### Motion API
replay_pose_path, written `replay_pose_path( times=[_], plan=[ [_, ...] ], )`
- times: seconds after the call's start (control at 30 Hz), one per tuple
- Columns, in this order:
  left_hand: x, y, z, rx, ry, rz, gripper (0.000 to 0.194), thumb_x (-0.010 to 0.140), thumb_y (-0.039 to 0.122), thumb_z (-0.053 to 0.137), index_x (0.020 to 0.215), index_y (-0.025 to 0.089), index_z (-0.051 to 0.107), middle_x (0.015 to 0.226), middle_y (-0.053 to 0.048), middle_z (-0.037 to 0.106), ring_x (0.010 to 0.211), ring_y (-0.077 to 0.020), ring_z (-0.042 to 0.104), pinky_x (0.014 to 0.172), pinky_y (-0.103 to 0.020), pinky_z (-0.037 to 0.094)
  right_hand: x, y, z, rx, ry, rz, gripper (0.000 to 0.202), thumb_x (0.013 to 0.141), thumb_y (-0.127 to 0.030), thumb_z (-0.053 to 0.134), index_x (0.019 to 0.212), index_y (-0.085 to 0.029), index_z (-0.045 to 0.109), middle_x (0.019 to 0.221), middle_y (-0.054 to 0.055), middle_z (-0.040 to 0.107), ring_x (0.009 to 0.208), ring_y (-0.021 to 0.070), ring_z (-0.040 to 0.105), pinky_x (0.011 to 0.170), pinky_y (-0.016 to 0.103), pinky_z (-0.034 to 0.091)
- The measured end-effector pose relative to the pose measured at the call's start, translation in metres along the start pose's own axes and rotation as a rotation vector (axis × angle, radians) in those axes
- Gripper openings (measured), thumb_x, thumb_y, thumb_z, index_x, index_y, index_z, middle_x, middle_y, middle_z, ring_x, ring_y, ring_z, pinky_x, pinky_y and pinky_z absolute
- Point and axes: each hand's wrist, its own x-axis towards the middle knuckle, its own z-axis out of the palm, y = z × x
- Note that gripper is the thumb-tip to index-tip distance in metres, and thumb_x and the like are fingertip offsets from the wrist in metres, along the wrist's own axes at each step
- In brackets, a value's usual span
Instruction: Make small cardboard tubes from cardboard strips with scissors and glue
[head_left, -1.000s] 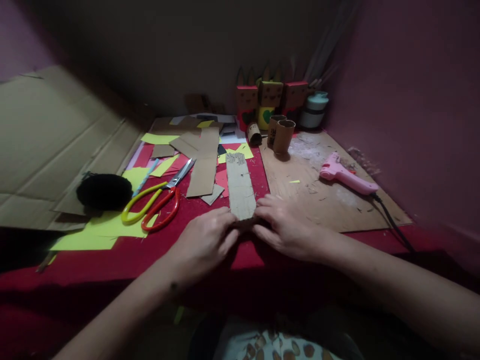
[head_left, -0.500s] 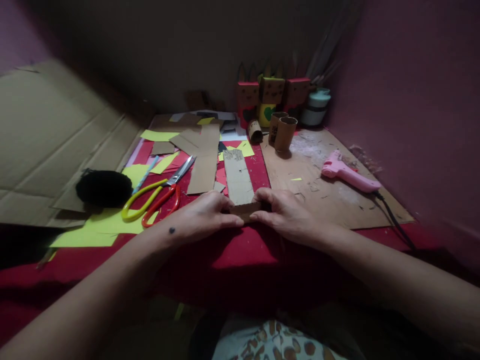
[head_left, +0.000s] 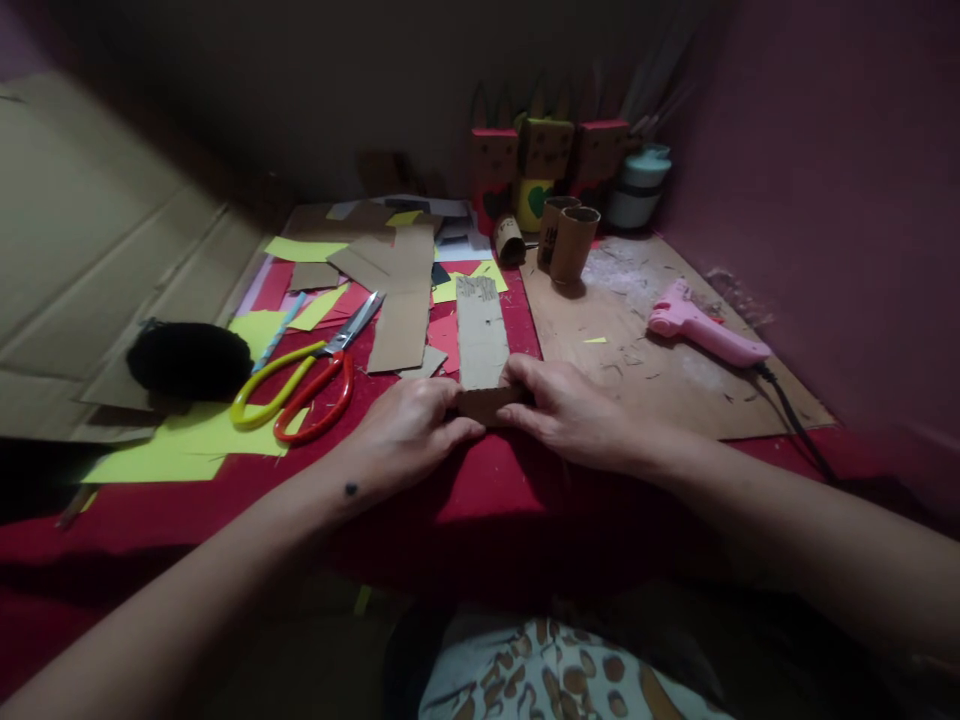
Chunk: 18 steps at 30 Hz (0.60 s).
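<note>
A cardboard strip (head_left: 482, 335) lies lengthwise in front of me, its near end bent up or down into a short brown flap. My left hand (head_left: 416, 425) pinches the left side of that near end between thumb and fingers. On the opposite side, my right hand (head_left: 559, 410) grips the same end in a like pinch. The strip's far end has its top layer torn, showing ridges. Left of it are a wider cardboard piece (head_left: 405, 300) and scissors (head_left: 315, 375) with yellow and red handles, lying open.
A pink glue gun (head_left: 705, 325) rests on a cardboard sheet (head_left: 637, 400) at right. Cardboard tubes (head_left: 575, 245) stand behind, near box-headed figures (head_left: 545, 150) and a pale jar (head_left: 637, 190). Yellow paper (head_left: 165, 455) and a black fuzzy ball (head_left: 187, 358) lie left.
The view has shifted slightly. The strip's near flap shows more between my hands, and the strip stands straighter to my view. Both hands keep their hold.
</note>
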Motion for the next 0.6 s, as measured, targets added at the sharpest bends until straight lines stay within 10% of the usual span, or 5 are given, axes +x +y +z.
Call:
replay_pose_path(
  times=[0.6],
  plan=[
    [-0.004, 0.005, -0.002, -0.404, -0.052, -0.148, 0.029, 0.079, 0.039, 0.061, 0.092, 0.015, 0.071, 0.081, -0.005, 0.071, 0.07, -0.0195, 0.063, 0.058, -0.028, 0.046, 0.0, -0.001, 0.013, 0.146, 0.075, 0.062, 0.029, 0.073, -0.01, 0.058, 0.098, -0.02, 0.048, 0.08, -0.001, 0.056, 0.068, 0.014, 0.052, 0.058, 0.025, 0.039]
  ],
)
